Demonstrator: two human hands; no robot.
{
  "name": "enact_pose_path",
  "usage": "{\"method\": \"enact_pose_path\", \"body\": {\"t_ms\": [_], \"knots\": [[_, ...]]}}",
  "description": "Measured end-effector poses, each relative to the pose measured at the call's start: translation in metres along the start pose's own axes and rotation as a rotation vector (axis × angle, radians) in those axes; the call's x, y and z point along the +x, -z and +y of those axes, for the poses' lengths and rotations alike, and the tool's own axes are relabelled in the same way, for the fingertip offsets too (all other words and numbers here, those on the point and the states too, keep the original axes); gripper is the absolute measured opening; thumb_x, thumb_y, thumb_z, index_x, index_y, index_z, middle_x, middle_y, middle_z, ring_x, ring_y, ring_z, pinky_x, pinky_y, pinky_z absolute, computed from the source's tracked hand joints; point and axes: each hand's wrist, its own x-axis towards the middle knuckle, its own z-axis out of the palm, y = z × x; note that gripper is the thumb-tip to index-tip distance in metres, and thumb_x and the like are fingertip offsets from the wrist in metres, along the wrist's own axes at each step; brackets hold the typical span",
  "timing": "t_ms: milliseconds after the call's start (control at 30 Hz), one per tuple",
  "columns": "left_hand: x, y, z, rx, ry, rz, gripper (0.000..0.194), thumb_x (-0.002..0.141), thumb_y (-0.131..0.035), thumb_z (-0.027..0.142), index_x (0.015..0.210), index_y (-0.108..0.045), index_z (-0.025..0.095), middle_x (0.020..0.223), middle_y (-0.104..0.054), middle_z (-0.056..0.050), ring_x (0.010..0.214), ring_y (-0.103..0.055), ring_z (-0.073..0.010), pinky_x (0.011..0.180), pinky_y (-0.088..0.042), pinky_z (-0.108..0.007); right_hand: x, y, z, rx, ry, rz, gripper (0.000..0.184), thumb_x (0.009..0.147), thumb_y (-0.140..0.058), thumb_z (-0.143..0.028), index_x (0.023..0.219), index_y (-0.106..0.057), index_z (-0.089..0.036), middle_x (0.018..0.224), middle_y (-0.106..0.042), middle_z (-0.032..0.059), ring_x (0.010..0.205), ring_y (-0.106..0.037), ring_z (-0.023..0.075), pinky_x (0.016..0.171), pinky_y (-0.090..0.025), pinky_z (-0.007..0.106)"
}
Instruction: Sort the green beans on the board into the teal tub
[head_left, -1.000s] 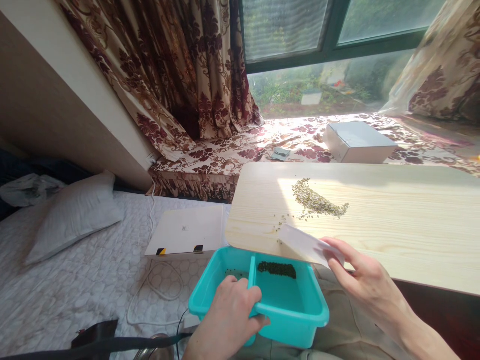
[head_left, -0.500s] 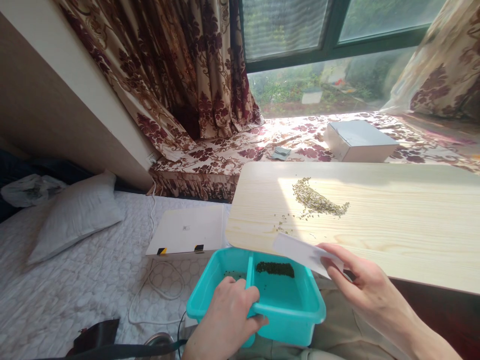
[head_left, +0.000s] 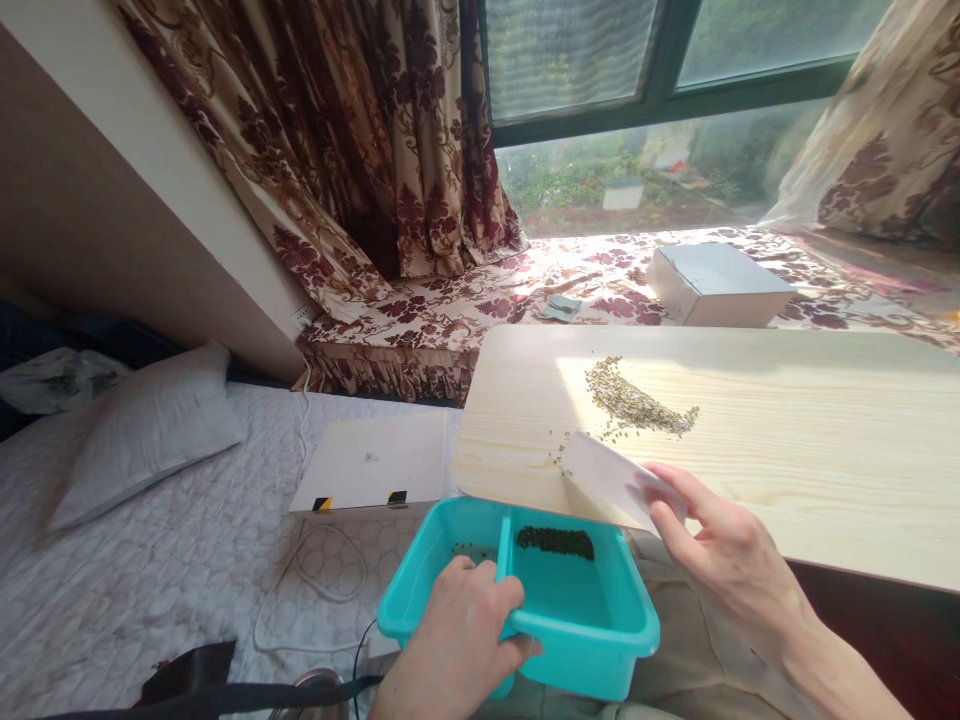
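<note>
Both hands grip: left hand [head_left: 457, 640] clamps tray [head_left: 592, 635], right hand [head_left: 720, 560] pinches card [head_left: 604, 478].

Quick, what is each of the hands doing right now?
Left hand: closed on the near rim of the teal divided tray.
Right hand: pinching a white card at the table edge.

Window [head_left: 675, 60] daylight; edges perhaps warped.

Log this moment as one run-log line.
left hand: grips teal tray rim | right hand: holds white card on table edge | beans: piled on table
</note>
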Motion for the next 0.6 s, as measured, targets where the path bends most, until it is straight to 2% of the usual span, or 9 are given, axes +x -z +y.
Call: {"method": "enact_pose_path", "body": {"t_ms": [200, 433, 600], "knots": [[-0.001, 0.001, 0.000, -0.005, 0.007, -0.013, 0.029, 0.083, -0.077, 0.048, 0.088, -0.067, 0.021, 0.091, -0.066, -0.003, 0.094, -0.058, -0.0259, 0.081, -0.043, -0.035, 0.002, -0.002, 0.006, 0.007, -0.044, 0.016, 0.033, 0.083, -0.047, -0.035, 0.104, -0.069, -0.022, 0.085, -0.078, 0.0027, 0.045, -0.061, 0.0145, 0.054, -0.054, 0.031], [0.001, 0.002, 0.003, 0.007, 0.015, -0.036, 0.028, 0.083, -0.077, 0.046, 0.089, -0.068, 0.021, 0.093, -0.066, -0.004, 0.096, -0.058, -0.0270, 0.084, -0.043, -0.037, 0.002, -0.003, 0.006, 0.045, -0.042, 0.004, 0.032, 0.082, -0.048, -0.035, 0.102, -0.070, -0.023, 0.088, -0.079, 0.0027, 0.057, -0.068, 0.0162, 0.053, -0.055, 0.028], [0.005, 0.001, 0.004, 0.004, 0.022, -0.042, 0.027, 0.083, -0.076, 0.045, 0.092, -0.070, 0.021, 0.096, -0.066, -0.005, 0.099, -0.058, -0.0283, 0.087, -0.044, -0.038, -0.003, 0.004, 0.015, 0.063, -0.088, 0.042, 0.033, 0.081, -0.050, -0.037, 0.102, -0.071, -0.023, 0.088, -0.079, 0.0025, 0.053, -0.067, 0.0151, 0.053, -0.056, 0.027]]}}
